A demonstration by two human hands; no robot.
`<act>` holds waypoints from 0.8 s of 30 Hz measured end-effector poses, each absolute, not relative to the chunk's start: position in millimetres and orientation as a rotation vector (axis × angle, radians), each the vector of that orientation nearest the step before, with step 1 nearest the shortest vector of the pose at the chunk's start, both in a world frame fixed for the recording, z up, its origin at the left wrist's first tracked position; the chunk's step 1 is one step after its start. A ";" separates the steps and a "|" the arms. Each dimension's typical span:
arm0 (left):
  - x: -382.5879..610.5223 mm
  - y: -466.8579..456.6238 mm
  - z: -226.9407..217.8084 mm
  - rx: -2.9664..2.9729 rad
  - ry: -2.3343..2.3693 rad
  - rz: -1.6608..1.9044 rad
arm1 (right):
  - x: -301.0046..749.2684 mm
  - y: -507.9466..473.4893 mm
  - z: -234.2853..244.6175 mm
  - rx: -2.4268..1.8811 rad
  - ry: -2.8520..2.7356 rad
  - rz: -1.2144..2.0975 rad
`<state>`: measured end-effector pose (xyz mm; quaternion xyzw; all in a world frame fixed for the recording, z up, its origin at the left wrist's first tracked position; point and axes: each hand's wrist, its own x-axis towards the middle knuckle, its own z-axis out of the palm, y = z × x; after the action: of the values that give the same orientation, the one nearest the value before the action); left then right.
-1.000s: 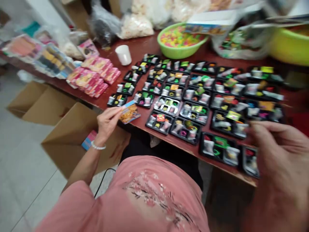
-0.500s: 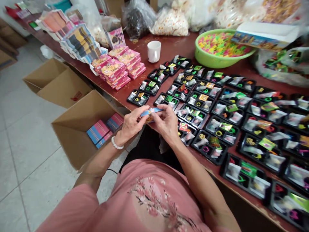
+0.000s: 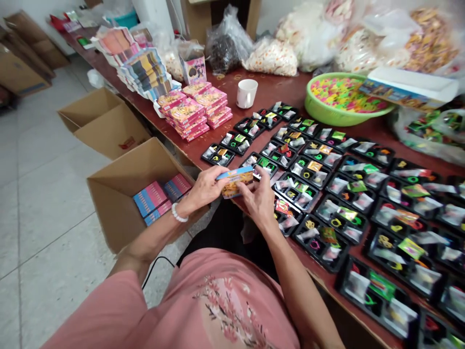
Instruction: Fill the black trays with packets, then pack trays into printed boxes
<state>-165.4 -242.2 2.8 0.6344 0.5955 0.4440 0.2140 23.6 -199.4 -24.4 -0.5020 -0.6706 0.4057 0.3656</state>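
Note:
Between both hands, over the table's front edge, is a small blue and yellow printed cardboard box point(image 3: 232, 183). My left hand point(image 3: 205, 191), with a white bead bracelet, grips its left end. At the right end, my right hand point(image 3: 258, 196) has its thumb on the printed face and its fingers behind. The box's blue narrow side faces up. Just beyond the hands lie black compartment trays point(image 3: 218, 155) filled with small rings, sachets and wrapped pieces. Stacked pink boxes point(image 3: 187, 116) stand farther back to the left.
An open carton point(image 3: 116, 198) below on the left holds pink and blue boxes point(image 3: 154, 198). On the red table point(image 3: 218, 87) are a white mug point(image 3: 247, 93), a green basin point(image 3: 329, 114) of colourful pieces, and bulging plastic bags point(image 3: 274, 57). Folded cardboard sheets point(image 3: 143, 72) are piled back left.
The box has been tilted so its printed broad face shows, where mostly its narrow blue side showed before. Both hands still hold it. The camera view has shifted slightly.

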 end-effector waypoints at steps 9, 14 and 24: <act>-199.9 -299.3 -8.2 0.953 1.348 1.363 | 18.6 -205.9 -24.4 -0.955 -1.603 1.590; -213.4 -309.8 -9.1 1.973 1.866 0.863 | -1.6 -197.6 -27.1 -0.853 -1.564 1.823; -257.3 -289.0 -20.5 1.861 2.428 0.507 | -52.7 -139.9 -14.7 -1.359 -2.518 0.610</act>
<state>-257.3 -289.0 -20.5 0.6001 0.7828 0.1634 0.0204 -52.7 -139.9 -14.7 -0.4617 -0.8557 0.2074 0.1079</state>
